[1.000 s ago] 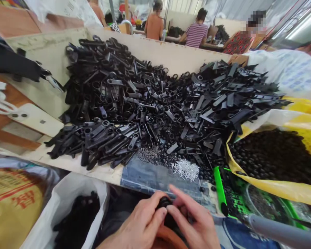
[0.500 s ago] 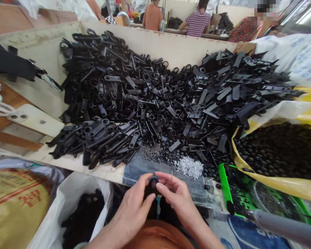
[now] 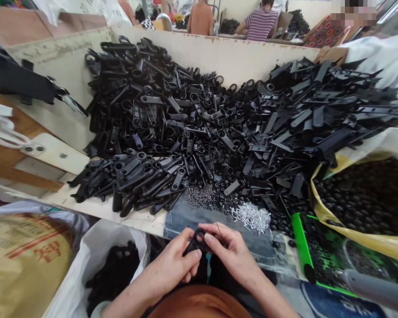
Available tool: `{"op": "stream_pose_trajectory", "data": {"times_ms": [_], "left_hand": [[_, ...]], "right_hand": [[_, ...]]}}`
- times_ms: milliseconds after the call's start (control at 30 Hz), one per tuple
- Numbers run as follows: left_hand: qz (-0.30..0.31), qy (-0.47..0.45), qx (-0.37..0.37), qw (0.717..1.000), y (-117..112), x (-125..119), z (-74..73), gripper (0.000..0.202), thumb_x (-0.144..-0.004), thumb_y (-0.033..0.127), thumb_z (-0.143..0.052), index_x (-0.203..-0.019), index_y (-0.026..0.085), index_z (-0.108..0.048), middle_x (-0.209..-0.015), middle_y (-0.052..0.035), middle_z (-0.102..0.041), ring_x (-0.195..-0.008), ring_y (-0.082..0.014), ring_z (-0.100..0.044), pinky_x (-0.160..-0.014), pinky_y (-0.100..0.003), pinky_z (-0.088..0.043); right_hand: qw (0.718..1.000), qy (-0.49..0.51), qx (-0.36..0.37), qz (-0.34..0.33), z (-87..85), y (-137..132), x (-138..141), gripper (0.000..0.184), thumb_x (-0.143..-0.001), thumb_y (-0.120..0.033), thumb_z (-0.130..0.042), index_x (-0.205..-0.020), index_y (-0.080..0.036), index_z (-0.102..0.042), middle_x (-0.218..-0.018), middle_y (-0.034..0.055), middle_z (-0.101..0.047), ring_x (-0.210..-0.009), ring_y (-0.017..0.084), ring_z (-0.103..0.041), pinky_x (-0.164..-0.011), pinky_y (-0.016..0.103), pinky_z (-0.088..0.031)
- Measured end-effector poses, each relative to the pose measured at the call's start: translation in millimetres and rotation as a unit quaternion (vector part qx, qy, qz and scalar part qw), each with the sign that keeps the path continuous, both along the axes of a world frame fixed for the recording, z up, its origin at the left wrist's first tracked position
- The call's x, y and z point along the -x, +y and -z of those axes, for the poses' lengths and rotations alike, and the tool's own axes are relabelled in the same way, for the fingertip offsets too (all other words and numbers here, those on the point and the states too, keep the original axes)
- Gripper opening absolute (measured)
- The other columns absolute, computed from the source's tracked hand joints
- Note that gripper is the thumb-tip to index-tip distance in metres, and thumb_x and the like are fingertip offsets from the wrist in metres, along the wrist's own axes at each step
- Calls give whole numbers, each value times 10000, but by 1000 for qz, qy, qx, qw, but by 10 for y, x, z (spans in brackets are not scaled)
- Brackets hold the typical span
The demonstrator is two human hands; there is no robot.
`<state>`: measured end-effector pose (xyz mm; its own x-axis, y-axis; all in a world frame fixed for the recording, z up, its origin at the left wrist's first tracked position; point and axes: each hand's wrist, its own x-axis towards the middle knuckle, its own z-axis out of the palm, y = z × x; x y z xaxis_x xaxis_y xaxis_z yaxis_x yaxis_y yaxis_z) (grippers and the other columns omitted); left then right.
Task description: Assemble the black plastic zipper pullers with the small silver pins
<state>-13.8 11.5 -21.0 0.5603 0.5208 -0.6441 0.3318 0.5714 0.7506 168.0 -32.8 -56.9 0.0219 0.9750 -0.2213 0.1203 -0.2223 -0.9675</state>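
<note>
My left hand (image 3: 177, 260) and my right hand (image 3: 227, 251) meet low in the middle of the view, both pinched on a small black plastic part (image 3: 197, 238) with a ring at its end. A thin metal pin seems to stick up between my right fingers. Just beyond them lie a small heap of silver pins (image 3: 251, 216) and a patch of dark screws (image 3: 200, 196) on a blue cloth (image 3: 185, 216). A big pile of black plastic arms (image 3: 172, 128) fills the bench behind.
A yellow bag of small black round parts (image 3: 365, 198) sits at the right, a green tray (image 3: 301, 240) beside it. A white bag holding black parts (image 3: 109, 274) stands lower left, next to a brown printed sack (image 3: 23, 260). Other people sit at the far benches.
My hands have risen from the bottom edge toward the blue cloth while still holding the black part. The view has tilted down slightly.
</note>
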Motion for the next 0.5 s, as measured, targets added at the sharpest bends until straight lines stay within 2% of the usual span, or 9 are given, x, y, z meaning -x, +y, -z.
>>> {"op": "stream_pose_trajectory", "data": {"times_ms": [133, 333, 500], "left_hand": [[-16, 6, 38, 999, -25, -6, -18, 561, -800, 500, -622, -1211, 158, -452, -630, 86, -515, -539, -93, -419, -545, -242, -300], [-46, 7, 94, 994, -55, 7, -37, 896, -725, 560, -696, -1397, 92, -330, -654, 67, -569, -567, -101, -443, -580, -252, -299], [-33, -11, 92, 995, -77, 4, -8, 892, -757, 579, -681, -1422, 97, -333, -648, 62, -590, -531, -94, -422, -578, -259, -270]], "right_hand": [[1000, -14, -3, -6, -13, 15, -25, 294, -853, -384, -731, -1096, -236, -805, -702, -33, -521, -619, 134, -450, -612, 276, -401], [999, -20, -12, -45, -53, 8, -44, 313, -890, -372, -688, -1147, -227, -794, -720, -30, -509, -651, 140, -472, -643, 281, -416], [995, -56, -2, -77, -84, 7, -90, 316, -916, -356, -669, -1183, -229, -779, -792, 0, -601, -709, 158, -538, -653, 279, -437]]}}
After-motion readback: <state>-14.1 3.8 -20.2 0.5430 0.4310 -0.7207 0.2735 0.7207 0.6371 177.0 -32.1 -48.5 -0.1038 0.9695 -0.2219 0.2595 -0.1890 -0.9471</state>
